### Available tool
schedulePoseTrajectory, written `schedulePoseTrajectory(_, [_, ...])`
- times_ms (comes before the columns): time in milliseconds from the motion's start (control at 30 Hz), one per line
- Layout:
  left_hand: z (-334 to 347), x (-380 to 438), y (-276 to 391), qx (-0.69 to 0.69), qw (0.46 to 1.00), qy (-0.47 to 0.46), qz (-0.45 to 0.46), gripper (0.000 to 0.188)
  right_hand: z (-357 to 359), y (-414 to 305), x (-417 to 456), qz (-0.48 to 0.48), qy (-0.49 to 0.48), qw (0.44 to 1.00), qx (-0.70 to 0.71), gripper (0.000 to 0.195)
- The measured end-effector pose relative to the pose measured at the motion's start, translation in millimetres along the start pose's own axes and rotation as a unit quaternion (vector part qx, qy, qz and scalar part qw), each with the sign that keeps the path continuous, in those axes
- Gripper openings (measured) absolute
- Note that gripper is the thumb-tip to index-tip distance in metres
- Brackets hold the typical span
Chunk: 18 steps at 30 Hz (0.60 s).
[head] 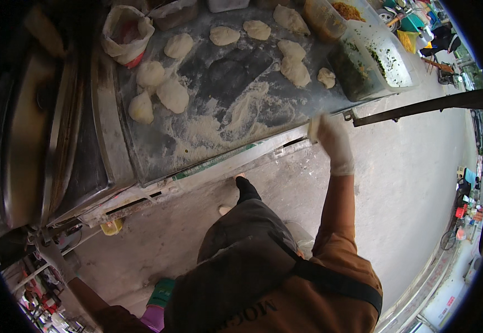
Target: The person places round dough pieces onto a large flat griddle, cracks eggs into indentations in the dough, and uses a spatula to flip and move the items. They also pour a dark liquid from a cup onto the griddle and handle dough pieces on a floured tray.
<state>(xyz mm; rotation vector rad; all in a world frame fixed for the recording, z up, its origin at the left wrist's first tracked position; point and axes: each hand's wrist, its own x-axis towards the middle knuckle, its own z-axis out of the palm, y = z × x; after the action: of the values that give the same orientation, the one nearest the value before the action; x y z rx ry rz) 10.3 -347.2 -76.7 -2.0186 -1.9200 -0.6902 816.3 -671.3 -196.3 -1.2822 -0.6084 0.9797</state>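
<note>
My right hand (331, 135), in a pale glove and blurred by motion, is at the front right edge of the metal worktop (158, 145). A pale, blurred thing shows at its fingers; I cannot tell what it is. Far to the left, my left hand (54, 254), gloved too, reaches to the lower front corner of the metal cooking unit, its fingers by a dark fitting. Several flattened pieces of dough (172, 96) lie on the floured top, in groups at left and right. One small dough piece (326, 78) sits near the plastic tubs.
A clear plastic tub (397, 62) with chopped greens and another tub (328, 21) with orange filling stand back right. An open bag (127, 37) is at back left, beside the metal cooker (29, 137). A dark metal bar (424, 109) sticks out rightward from the worktop corner.
</note>
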Motion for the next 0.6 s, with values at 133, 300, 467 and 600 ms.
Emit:
schedulePoseTrajectory(133, [-2.5,-1.4,1.4,-0.038,0.999,0.007,0.022,0.014,-26.3,-4.3,120.8,-0.003,0.270,0.859,-0.435,0.027])
schedulePoseTrajectory(300, [-2.5,-1.0,-7.0,0.010,0.998,0.038,0.058,0.012,-17.0,30.5,196.0,-0.081,0.286,0.702,-0.647,0.032])
schedulePoseTrajectory(467, [-8.4,-7.0,5.5,0.052,0.997,0.009,0.052,0.017,32.2,34.0,200.5,0.014,0.134,0.973,-0.186,0.027])
schedulePoseTrajectory(600, [-12.2,-13.3,0.7,0.065,0.997,0.020,0.021,0.019,133.6,-6.4,145.9,0.064,-0.087,0.993,-0.053,0.034])
